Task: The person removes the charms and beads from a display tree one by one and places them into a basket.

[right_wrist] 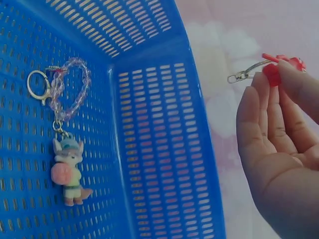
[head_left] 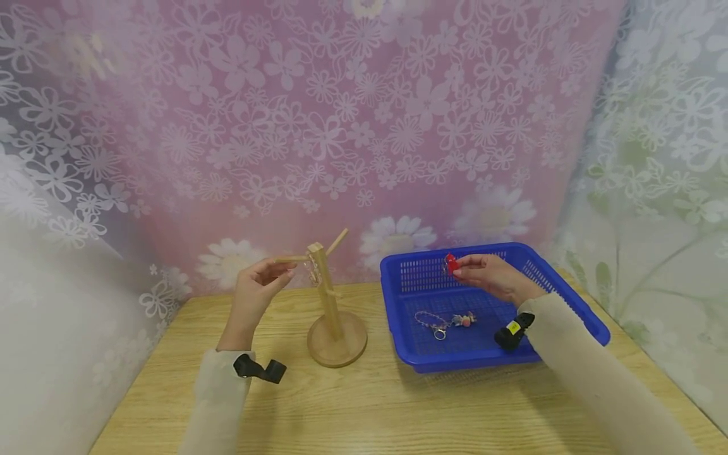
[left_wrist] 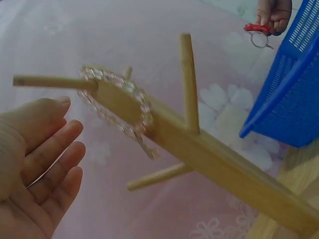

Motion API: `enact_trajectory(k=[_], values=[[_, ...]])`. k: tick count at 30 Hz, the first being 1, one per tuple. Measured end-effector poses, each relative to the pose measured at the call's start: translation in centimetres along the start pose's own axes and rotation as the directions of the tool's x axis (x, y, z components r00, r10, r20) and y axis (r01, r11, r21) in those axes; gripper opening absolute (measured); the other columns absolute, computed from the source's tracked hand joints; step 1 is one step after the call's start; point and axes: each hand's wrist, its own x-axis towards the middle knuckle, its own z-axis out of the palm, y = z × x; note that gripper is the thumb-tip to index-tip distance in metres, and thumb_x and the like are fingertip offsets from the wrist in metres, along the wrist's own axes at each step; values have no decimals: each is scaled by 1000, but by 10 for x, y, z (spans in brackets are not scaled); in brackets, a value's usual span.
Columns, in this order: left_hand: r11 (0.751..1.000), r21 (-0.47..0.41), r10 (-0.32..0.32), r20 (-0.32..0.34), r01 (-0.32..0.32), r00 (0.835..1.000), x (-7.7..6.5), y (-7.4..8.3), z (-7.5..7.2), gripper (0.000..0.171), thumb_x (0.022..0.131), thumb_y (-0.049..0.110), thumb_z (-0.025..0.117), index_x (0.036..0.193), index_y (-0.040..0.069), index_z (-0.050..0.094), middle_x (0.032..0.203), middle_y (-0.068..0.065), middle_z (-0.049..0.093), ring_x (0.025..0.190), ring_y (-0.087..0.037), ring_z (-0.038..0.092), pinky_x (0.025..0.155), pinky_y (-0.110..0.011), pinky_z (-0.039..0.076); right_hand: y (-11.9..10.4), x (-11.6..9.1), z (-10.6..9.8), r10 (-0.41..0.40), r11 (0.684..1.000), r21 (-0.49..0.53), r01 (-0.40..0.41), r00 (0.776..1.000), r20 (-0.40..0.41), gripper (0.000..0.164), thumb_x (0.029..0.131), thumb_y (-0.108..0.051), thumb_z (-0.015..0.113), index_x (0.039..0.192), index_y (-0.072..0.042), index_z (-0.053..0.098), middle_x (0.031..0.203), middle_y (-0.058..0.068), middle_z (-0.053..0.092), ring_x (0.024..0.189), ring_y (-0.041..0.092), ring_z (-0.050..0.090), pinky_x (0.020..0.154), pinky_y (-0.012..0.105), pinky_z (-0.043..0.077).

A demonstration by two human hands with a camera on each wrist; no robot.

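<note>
Beside a peg of the wooden stand (head_left: 327,287) is my left hand (head_left: 260,291), its fingers loosely bent with nothing in them. A clear pinkish beaded bracelet (left_wrist: 115,102) hangs round the base of that peg in the left wrist view. My right hand (head_left: 489,276) pinches a red keychain (head_left: 451,264) with a metal ring between thumb and fingers, above the far part of the blue basket (head_left: 423,361). In the basket lies a beaded keychain (right_wrist: 70,94) with a gold ring and a small animal figure (right_wrist: 71,172) holding a pink ball.
The stand's round base (head_left: 337,351) sits on the wooden table (head_left: 318,411), left of the basket. More pegs stick out of the post, one peg (left_wrist: 188,84) pointing upward in the left wrist view. Behind the table hangs a pink flowered curtain (head_left: 341,126).
</note>
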Motion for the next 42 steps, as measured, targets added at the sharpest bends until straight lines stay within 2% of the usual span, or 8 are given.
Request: enact_trajectory(k=[5,11,21,26,31,35,38,42], values=[[995,82,-70,63,65,996,13,-15,-2,31,87,26,69,113,8,67,109,-5,68,93,-9,63,83,-24,50,6,7,-9,19,1000,-12,-19,1000,-13,31,92,-9,62,118,3,51,100,-4,63,100,12,62,92,30,49],[993,80,-102,123,93,987,23,-21,-2,31,89,17,67,117,4,65,132,-11,54,105,-20,57,87,-27,48,14,12,-13,26,998,-65,-27,999,-20,41,92,-11,62,125,10,47,108,0,61,104,13,60,99,37,44],[978,54,-207,112,202,972,34,-44,-2,40,88,25,68,121,2,62,133,-13,51,103,-17,55,91,-35,45,31,21,-12,66,980,-188,-72,997,-39,40,93,-15,62,124,9,53,118,14,60,118,34,52,102,45,40],[977,47,-211,142,207,967,37,-46,2,37,89,23,67,119,1,62,131,-16,52,108,-23,54,97,-44,42,39,24,-10,66,974,-217,-63,998,2,37,92,-11,62,121,11,54,112,12,64,114,33,56,101,49,39],[977,55,-211,161,205,964,38,-46,6,35,90,21,66,119,1,63,118,-15,61,102,-18,57,98,-44,43,42,29,-5,60,976,-210,-51,998,37,36,92,-10,61,121,12,54,110,11,64,107,25,60,101,50,38],[976,69,-216,166,207,962,39,-46,10,32,91,14,63,119,-1,63,111,-14,64,99,-16,58,96,-43,43,43,32,-3,71,975,-213,-61,997,40,34,92,-9,61,118,12,56,110,12,65,111,31,58,101,51,38],[970,89,-238,176,225,955,40,-48,12,33,93,13,62,121,-3,60,114,-17,63,105,-22,58,98,-44,42,45,34,-3,72,974,-217,-58,996,53,33,92,-8,61,117,12,56,109,12,65,115,38,54,101,52,38],[967,86,-253,186,241,949,39,-50,13,36,93,16,62,122,-5,59,118,-22,61,113,-32,55,101,-48,40,49,36,-2,80,973,-223,-64,995,66,32,91,-7,61,116,13,56,107,11,66,109,31,59,102,52,37]])
